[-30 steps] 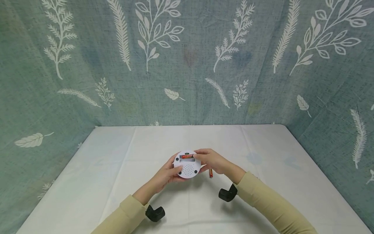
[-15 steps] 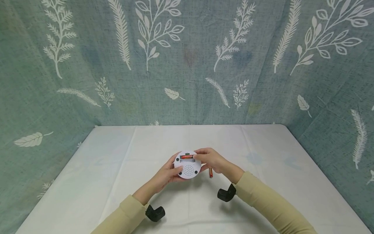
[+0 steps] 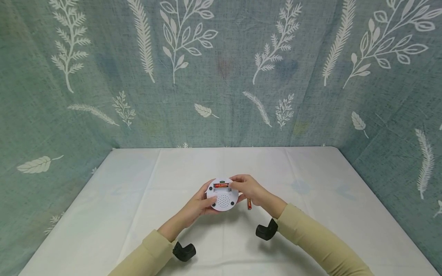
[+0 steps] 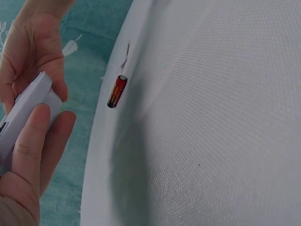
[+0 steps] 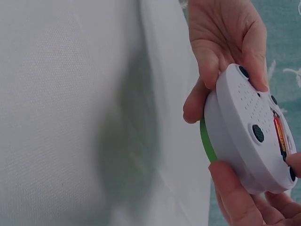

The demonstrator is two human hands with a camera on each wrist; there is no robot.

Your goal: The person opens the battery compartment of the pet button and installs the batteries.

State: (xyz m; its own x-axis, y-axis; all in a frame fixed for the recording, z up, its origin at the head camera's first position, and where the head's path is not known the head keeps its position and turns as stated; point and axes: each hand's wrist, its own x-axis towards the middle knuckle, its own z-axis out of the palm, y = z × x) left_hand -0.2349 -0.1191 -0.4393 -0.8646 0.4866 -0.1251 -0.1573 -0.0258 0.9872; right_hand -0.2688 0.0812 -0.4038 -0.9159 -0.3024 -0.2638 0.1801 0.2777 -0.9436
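A round white device point(image 3: 224, 201) with speaker holes, dark rubber feet and a green far side point(image 5: 207, 141) is held in the air over the table, its underside turned up. One red battery point(image 3: 221, 185) lies in its uncovered battery compartment. My left hand point(image 3: 197, 208) grips the left edge, thumb on the underside. On the opposite edge my right hand point(image 3: 254, 190) holds the device, one fingertip point(image 5: 295, 162) at the end of the battery. A second red battery point(image 4: 117, 92) lies on the tabletop, below the right hand in the head view.
The table is covered with a white cloth point(image 3: 145, 237). A green leaf-patterned curtain point(image 3: 221, 96) hangs behind it and along both sides. Black wrist mounts point(image 3: 184, 252) stick out under both sleeves.
The device and both hands have shifted very slightly to the right. The battery in the compartment appears to sit a little straighter. The loose battery has not moved.
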